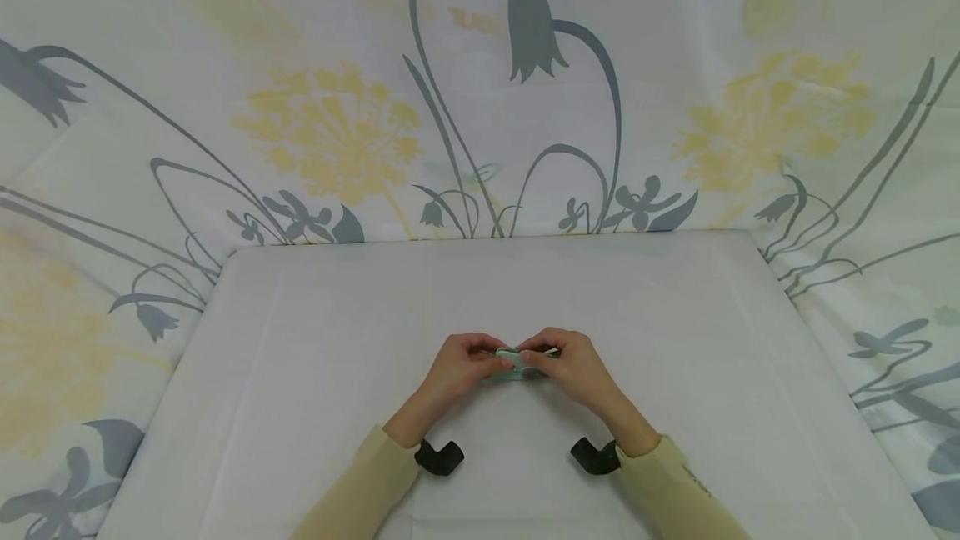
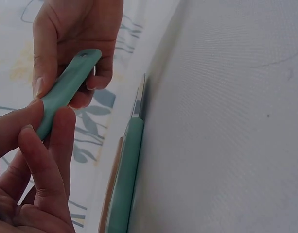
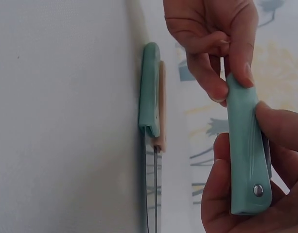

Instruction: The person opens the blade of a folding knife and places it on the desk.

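Both hands hold a folding knife with a mint-green handle (image 3: pixel 243 141), raised over the table. My left hand (image 1: pixel 463 365) pinches one end between thumb and fingers. At the end with the round metal rivet, my right hand (image 1: pixel 566 359) grips it, thumb along the side. A sliver of dark metal shows along the handle's edge in the right wrist view. Below the hands lie a green-handled knife (image 2: pixel 127 174) with its blade out and, alongside it, a tool with a beige handle (image 3: pixel 162 107) and a thin metal shaft.
The white-covered table (image 1: pixel 337 298) extends around the hands. Patterned cloth (image 1: pixel 480 107) with grey and yellow flowers stands behind it and along both sides. A black wrist device (image 1: pixel 441 458) sits at the left cuff, another (image 1: pixel 596 457) at the right.
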`<control>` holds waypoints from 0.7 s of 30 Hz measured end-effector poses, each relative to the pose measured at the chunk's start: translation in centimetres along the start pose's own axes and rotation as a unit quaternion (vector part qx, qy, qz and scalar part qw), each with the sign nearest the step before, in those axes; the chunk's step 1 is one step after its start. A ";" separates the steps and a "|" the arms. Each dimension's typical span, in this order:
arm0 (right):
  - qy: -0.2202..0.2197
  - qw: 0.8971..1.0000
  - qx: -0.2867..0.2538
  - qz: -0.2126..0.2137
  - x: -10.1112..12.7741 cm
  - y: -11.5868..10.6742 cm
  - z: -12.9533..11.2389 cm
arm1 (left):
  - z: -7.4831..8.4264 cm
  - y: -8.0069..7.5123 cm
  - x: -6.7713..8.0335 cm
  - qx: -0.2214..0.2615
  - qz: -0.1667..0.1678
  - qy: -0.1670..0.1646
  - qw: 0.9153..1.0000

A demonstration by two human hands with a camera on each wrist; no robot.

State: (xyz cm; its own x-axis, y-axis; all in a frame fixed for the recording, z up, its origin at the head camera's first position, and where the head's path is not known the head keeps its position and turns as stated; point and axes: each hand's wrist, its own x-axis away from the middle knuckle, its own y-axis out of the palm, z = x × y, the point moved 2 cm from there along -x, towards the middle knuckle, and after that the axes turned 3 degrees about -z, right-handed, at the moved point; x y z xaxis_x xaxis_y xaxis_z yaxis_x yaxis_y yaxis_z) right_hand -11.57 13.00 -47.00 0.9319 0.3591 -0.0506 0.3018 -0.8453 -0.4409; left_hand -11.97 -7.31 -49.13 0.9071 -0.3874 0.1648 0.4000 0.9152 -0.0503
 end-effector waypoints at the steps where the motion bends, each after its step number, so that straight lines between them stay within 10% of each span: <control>1: 0.002 1.000 -0.002 -0.001 0.0 0.1 0.0 | 0.0 0.0 0.1 0.002 0.002 -0.001 1.000; 21: 0.054 0.997 -0.039 0.045 0.3 1.4 -0.4 | 0.1 0.0 1.4 -0.013 0.031 0.005 0.999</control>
State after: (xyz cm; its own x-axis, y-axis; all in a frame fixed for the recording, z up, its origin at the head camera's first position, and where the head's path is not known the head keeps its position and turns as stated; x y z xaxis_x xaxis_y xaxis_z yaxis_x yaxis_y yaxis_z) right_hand -10.78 11.79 -47.21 0.9709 0.2393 0.0112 0.2265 -0.9019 -0.3677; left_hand -10.69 -7.81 -48.82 0.9317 -0.3303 0.1512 0.3453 0.9345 -0.0863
